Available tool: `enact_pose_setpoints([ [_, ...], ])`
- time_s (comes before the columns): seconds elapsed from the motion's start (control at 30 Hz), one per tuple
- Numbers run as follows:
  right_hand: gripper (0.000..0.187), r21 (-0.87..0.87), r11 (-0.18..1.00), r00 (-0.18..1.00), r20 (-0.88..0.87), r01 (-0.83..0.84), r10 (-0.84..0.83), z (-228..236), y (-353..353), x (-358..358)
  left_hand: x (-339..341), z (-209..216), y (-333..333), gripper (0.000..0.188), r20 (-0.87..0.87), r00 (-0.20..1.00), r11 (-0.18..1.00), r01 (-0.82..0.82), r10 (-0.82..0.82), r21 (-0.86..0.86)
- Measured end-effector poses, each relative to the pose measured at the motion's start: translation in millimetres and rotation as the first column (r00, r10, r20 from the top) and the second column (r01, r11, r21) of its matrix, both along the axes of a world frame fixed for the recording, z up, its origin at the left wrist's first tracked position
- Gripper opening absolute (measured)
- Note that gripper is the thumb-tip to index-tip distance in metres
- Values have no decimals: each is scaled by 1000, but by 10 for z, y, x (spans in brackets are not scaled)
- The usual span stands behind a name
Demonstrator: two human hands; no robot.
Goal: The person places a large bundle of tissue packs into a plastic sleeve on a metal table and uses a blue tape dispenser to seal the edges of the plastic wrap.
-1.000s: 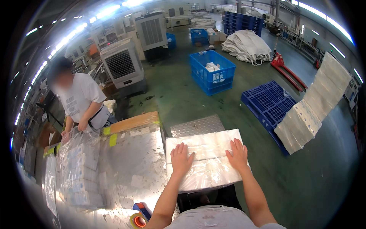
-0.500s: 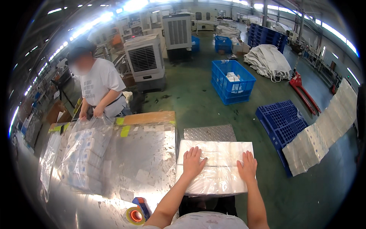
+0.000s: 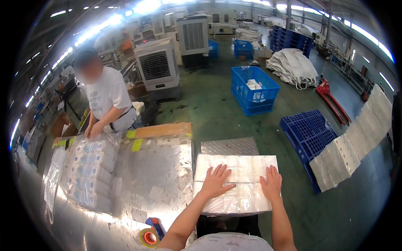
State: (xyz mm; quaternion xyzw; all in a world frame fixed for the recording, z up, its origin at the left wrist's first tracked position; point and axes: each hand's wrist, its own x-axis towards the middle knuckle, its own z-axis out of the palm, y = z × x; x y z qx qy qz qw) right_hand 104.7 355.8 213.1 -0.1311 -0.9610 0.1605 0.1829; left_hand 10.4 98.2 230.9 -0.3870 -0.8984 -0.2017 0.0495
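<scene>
In front of me is a broad white bundle [image 3: 238, 204], wrapped in clear shiny film, with soft block-like packs showing through. My left hand [image 3: 215, 183] lies on its top left of the middle, palm down and fingers spread. Near the bundle's right edge my right hand [image 3: 272, 182] rests flat on the film, fingers stretched forward. Neither hand grips anything. The bundle sits beside the right edge of a metal-topped table [image 3: 161, 167]; a tape dispenser [image 3: 153, 232] with an orange core lies on that table, near my left forearm.
Across the table a co-worker [image 3: 108, 90] handles a clear bag of white rolls [image 3: 90, 175]. A diamond-plate metal surface [image 3: 228, 146] lies beyond my bundle. To the right are a blue pallet [image 3: 307, 129] and a long row of wrapped packs [image 3: 335, 161]. A blue crate [image 3: 255, 98] stands ahead.
My left hand has slid slightly right and nearer on the bundle; my right hand stays in place. The co-worker's hands have moved down onto the bag's top, which now lies flatter.
</scene>
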Motion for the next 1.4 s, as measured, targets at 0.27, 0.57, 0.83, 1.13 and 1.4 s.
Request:
enact_pose_setpoints([
  [0.27,55,16,1000,999,29,12,-12,11,-14,-21,44,-64,57,66,-2,997,996,-80,79,-40],
  [0.57,56,9,999,998,57,33,-33,-22,5,-4,5,-95,44,59,-20,997,996,-68,69,62],
  [0.83,56,26,999,994,99,42,-45,18,-34,-37,24,-55,24,55,-5,998,990,-67,68,126],
  [1.13,56,18,999,997,55,44,-45,-21,4,-6,8,-73,53,49,-4,999,986,-43,44,163],
  [1.4,56,18,999,997,60,44,-45,-36,-3,-13,19,-57,47,44,12,999,981,-51,50,188],
])
